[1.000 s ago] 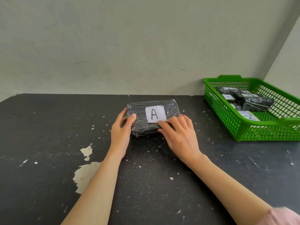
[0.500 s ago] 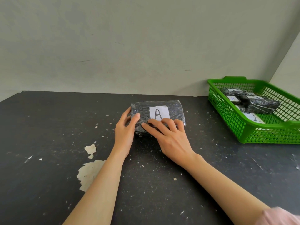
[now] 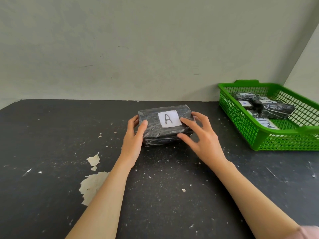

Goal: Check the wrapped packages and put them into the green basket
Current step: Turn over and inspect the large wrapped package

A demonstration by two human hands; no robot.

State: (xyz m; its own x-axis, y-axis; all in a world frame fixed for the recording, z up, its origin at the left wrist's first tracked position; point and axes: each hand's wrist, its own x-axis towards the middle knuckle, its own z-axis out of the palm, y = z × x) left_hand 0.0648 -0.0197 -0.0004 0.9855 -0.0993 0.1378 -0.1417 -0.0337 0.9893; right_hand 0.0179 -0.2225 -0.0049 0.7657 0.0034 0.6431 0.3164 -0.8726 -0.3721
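Plainly, the black film-wrapped rectangular package (image 3: 164, 125) lies flat on the dark, paint-flecked counter (image 3: 51, 138), its white paper label marked "A" (image 3: 169, 119) facing up where it can be read, which suits the checking step. The left hand (image 3: 133, 137) cups the package's left end, thumb on top, steadying it. The right hand (image 3: 201, 135) spreads its fingers (image 3: 185, 121) loosely over the right end, touching beside the label but not closed around anything. Half a second earlier those right fingers lay flat across the front of the package; they have since shifted rightward, uncovering the label fully. The green plastic mesh basket (image 3: 241, 125) waits well apart to the right, already holding several similar wrapped packages (image 3: 274, 108).
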